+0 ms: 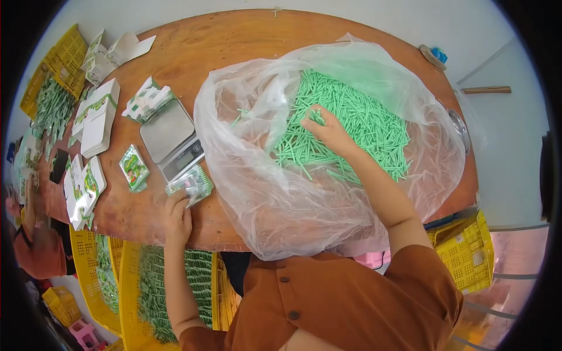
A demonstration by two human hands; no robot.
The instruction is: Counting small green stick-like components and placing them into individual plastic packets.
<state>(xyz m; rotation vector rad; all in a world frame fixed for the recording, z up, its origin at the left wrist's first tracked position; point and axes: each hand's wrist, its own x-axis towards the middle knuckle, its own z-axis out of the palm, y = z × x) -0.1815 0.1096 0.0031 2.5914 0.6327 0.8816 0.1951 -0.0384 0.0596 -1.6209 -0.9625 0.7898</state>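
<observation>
A large clear plastic bag [246, 166] lies opened on the wooden table [210, 39], with a heap of thin green sticks [364, 127] inside. My right hand [329, 131] is over the heap, its fingers closed around a small bunch of the sticks [316, 116]. My left hand [178, 217] is at the near edge, fingertips on a small printed plastic packet [195, 184]; its grip is partly hidden. Just beyond that packet stands a digital scale [169, 131] with a metal plate. Packets with green and white print [149, 100] lie against the scale's far side, and another packet [134, 169] lies left of it.
Stacked white cartons [99, 125] and folded cartons [83, 188] lie at the left. Yellow crates [127, 281] with green packets stand below the table's near edge. Another yellow crate [465, 254] is at the right. A co-worker [41, 245] is at the far left.
</observation>
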